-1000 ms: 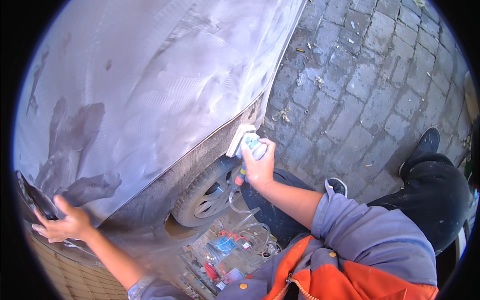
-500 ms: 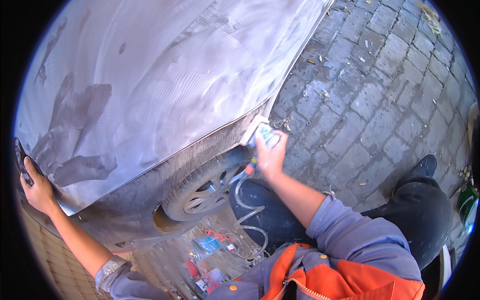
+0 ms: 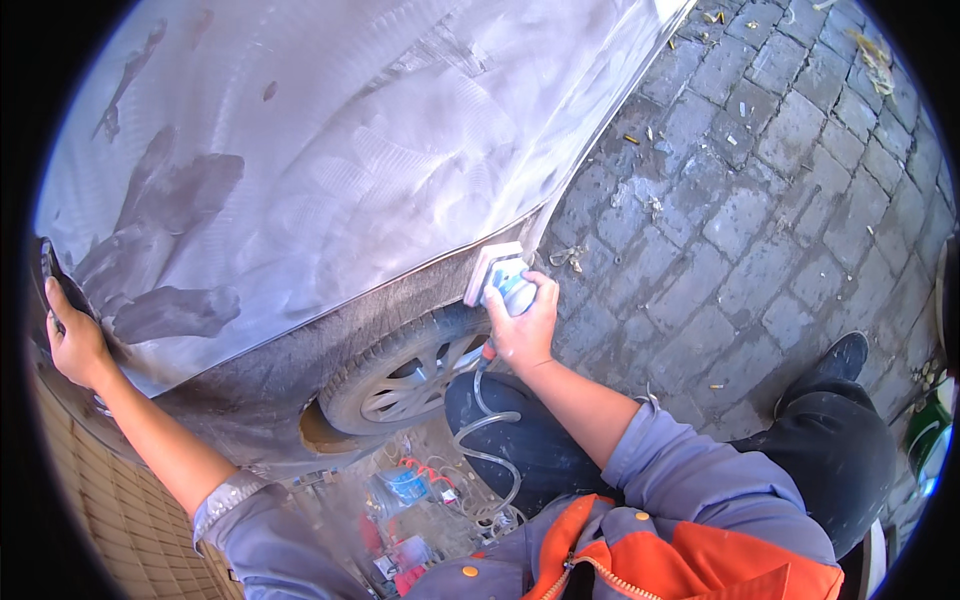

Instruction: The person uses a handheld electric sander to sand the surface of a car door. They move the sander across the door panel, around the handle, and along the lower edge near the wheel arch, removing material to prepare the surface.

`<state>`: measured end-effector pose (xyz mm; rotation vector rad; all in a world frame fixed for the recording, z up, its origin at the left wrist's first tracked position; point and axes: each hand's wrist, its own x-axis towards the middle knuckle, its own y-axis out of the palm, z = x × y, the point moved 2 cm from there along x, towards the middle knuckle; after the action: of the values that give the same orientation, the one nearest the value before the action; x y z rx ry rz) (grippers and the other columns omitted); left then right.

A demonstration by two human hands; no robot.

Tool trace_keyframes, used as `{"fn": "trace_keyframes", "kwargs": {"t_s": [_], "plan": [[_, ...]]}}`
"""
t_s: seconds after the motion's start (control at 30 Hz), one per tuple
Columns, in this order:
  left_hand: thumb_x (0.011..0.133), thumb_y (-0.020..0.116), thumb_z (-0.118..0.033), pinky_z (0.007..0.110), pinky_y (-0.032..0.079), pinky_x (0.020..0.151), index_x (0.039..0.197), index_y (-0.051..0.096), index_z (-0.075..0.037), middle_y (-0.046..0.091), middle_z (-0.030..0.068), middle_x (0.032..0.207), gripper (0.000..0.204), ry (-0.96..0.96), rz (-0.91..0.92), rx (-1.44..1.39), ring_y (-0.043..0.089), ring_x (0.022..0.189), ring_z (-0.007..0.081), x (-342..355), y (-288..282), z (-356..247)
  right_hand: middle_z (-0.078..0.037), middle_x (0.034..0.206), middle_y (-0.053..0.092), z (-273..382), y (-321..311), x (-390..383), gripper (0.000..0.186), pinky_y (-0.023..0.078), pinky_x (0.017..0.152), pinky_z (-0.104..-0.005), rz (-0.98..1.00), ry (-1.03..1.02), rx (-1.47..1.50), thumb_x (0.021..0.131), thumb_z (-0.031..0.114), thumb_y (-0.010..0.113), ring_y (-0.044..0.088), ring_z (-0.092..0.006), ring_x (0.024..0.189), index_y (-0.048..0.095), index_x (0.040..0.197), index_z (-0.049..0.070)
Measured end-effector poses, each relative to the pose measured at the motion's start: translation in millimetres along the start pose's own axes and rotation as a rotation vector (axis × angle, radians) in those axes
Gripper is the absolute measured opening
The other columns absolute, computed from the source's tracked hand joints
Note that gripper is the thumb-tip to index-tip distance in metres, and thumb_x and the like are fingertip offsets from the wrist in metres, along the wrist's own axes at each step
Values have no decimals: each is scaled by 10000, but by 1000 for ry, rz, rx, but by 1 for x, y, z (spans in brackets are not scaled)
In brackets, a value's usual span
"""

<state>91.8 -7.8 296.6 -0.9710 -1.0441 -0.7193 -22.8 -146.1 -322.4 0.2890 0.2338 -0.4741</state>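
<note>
Dark part (image 3: 51,259), one: at the body panel's left edge; kind unclear on my feed.

Left hand (image 3: 80,345), one: thumb up beside that part, fingers partly hidden; I cannot tell whether they clasp it or only rest. I would use this hand for steadying, not pulling.

Body panel (image 3: 330,190), pale grey, one: scuffed with swirl marks, darker patches toward its left edge. I would follow its lower edge in even strokes, easing off at the crease so as not to cut through.

Wheel (image 3: 400,390), one: below the panel's lower edge, beyond the dark strip (image 3: 365,325). I would keep the pad clear of the tyre.

Hose (image 3: 503,415), clear, one: looped over the bent knee (image 3: 515,395). I would leave it slack, free of the wheel.

Sander (image 3: 512,275), blue and white, one: at the panel's lower edge, short of its right corner, pad toward the dark strip and seemingly tilted; contact cannot be told. I would lay the pad flat and press lightly. Against the preceding frame, it sits slightly further left from that corner.

Right hand (image 3: 525,335), one: thumb and fingers wrapped round the sander's body. The hose coupling, plain in the preceding frame, is now mostly hidden behind this hand.
</note>
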Motion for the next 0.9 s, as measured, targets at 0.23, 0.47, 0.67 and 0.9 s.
{"fn": "trace_keyframes", "kwargs": {"t_s": [0.23, 0.47, 0.67, 0.9], "plan": [[816, 637, -890, 405, 458, 1124, 1312, 753, -7, 750, 178, 1335, 1019, 6, -45, -1, 664, 1289, 337, 6, 3, 12, -218, 1202, 565, 2, -1, 12, 587, 505, 996, -468, -11, -11, 19, 845, 247, 896, 618, -370, 1109, 556, 1255, -1], [837, 647, -864, 387, 461, 1116, 1313, 746, 13, 748, 185, 1336, 1002, 15, -2, -64, 668, 1280, 331, -3, 1, 3, -219, 1195, 565, 8, -5, 19, 570, 510, 975, -465, -33, -66, -25, 850, 240, 889, 618, -377, 1074, 561, 1246, -7], [839, 649, -860, 382, 467, 1106, 1305, 747, 21, 758, 178, 1315, 1002, 19, -25, -8, 675, 1264, 325, 4, 0, 7, -226, 1161, 538, -8, -2, -6, 555, 504, 957, -479, 51, -110, -7, 846, 261, 879, 600, -400, 1069, 578, 1219, -19], [840, 656, -853, 377, 474, 1094, 1271, 773, -9, 773, 163, 1279, 956, 102, -37, -167, 688, 1241, 311, -15, -1, -13, -222, 1200, 565, -11, -12, 40, 581, 501, 998, -480, -21, 84, 99, 831, 257, 887, 610, -379, 1123, 565, 1237, -7]]}}
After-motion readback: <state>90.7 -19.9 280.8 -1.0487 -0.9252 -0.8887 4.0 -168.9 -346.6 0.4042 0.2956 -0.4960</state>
